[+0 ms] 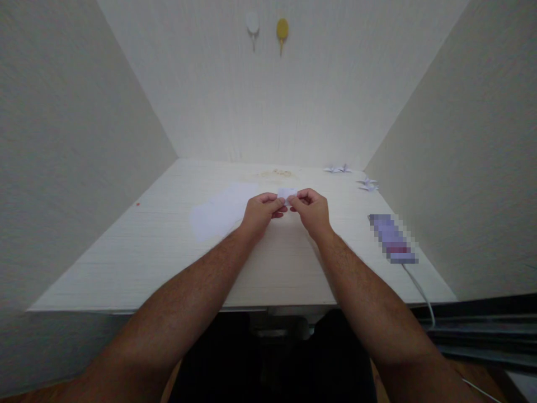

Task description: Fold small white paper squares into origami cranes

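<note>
Both hands meet over the middle of a pale wooden desk (146,246). My left hand (260,212) and my right hand (311,209) each pinch one end of a small folded piece of white paper (287,193), fingers curled closed around it. The paper is held just above the desk surface. A larger sheet of white paper (220,215) lies flat on the desk, just left of my left hand.
Several small folded paper figures (367,183) sit at the back right of the desk, near the wall. A blurred rectangular device (393,239) with a white cable (419,291) lies at the right. Walls enclose three sides; two hooks (282,31) hang on the back wall.
</note>
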Motion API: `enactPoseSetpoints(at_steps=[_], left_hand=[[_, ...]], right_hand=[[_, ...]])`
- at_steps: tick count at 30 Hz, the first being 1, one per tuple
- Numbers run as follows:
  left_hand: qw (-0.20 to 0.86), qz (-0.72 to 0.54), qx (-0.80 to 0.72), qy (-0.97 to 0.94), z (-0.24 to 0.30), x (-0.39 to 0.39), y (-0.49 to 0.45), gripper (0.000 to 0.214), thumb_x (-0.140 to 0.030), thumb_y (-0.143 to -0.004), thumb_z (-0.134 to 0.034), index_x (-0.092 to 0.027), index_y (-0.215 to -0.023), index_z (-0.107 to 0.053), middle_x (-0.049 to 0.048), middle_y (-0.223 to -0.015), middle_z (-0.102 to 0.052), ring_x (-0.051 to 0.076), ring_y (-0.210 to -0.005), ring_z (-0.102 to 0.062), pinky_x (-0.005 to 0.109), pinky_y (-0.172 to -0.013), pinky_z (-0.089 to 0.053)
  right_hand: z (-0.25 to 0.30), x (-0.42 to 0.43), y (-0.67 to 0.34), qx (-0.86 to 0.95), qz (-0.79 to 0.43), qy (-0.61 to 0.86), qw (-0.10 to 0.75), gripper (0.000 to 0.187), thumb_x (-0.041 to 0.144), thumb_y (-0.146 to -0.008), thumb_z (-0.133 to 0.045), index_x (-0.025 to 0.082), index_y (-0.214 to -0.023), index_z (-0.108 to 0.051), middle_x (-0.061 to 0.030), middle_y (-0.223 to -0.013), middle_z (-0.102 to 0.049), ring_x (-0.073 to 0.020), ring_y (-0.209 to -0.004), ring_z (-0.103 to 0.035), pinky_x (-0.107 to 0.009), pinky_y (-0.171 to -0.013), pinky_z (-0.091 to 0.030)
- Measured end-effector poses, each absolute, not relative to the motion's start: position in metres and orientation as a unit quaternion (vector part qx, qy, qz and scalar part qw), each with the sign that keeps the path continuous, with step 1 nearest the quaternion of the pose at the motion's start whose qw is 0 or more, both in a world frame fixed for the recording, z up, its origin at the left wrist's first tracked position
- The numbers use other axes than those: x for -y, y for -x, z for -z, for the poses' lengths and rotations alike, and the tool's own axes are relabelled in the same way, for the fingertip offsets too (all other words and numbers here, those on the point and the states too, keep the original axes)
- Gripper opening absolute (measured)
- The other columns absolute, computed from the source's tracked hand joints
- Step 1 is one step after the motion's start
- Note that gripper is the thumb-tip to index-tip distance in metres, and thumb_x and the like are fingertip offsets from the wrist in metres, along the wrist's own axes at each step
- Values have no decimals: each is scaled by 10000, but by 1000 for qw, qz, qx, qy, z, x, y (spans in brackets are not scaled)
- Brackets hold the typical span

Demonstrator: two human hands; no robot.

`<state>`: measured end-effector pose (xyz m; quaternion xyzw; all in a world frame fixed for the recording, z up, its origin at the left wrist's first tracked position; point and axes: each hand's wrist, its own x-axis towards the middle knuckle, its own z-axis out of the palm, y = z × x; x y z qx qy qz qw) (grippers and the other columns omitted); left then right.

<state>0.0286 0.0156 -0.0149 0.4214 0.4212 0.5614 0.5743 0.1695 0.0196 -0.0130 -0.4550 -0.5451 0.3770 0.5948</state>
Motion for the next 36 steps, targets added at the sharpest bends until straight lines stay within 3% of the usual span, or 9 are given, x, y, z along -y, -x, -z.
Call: enactPoseSetpoints(at_steps=[9, 15, 20, 30, 36], left_hand=[[573, -556, -423, -427, 13, -13, -34, 280, -307, -634, -822, -124, -743, -639, 39, -699, -693, 147, -650, -692, 255, -634, -536], [572, -560, -423, -425, 14, -13, -34, 301, -323, -616, -841, -126, -725, -642, 26, -675, -684, 139, -627, -684, 259, -649, -540], [566, -551, -430, -438, 14, -13, -34, 276, -323, -633, -823, -118, -719, -659, 40, -678, -689, 126, -598, -666, 255, -636, -534], [501, -524, -469, -505, 13, -15, -30, 195, -284, -663, -785, -133, -690, -665, 35, -617, -681, 132, -565, -648, 240, -580, -503], [475, -524, -479, -519, 13, -14, -30, 198, -316, -692, -747, -141, -700, -656, 39, -616, -681, 134, -576, -628, 250, -595, -488]], right_hand=[[13, -24, -169, 494, -393, 448, 634, 255, 345, -654, -728, 211, -744, -530, 61, -572, -566, -106, -522, -547, -254, -529, -473], [12, -24, -170, 482, -411, 448, 631, 377, 337, -648, -720, 214, -962, -552, 51, -678, -635, -120, -581, -591, -278, -589, -504], [10, -21, -170, 492, -413, 461, 612, 264, 354, -650, -716, 181, -832, -632, 0, -681, -660, -130, -598, -603, -274, -580, -496], [13, -24, -175, 541, -434, 475, 541, 211, 346, -633, -738, 169, -701, -647, 19, -577, -620, -111, -517, -546, -249, -522, -453], [15, -27, -178, 552, -401, 462, 566, 209, 365, -672, -716, 173, -703, -640, 26, -573, -602, -106, -521, -521, -241, -524, -418]])
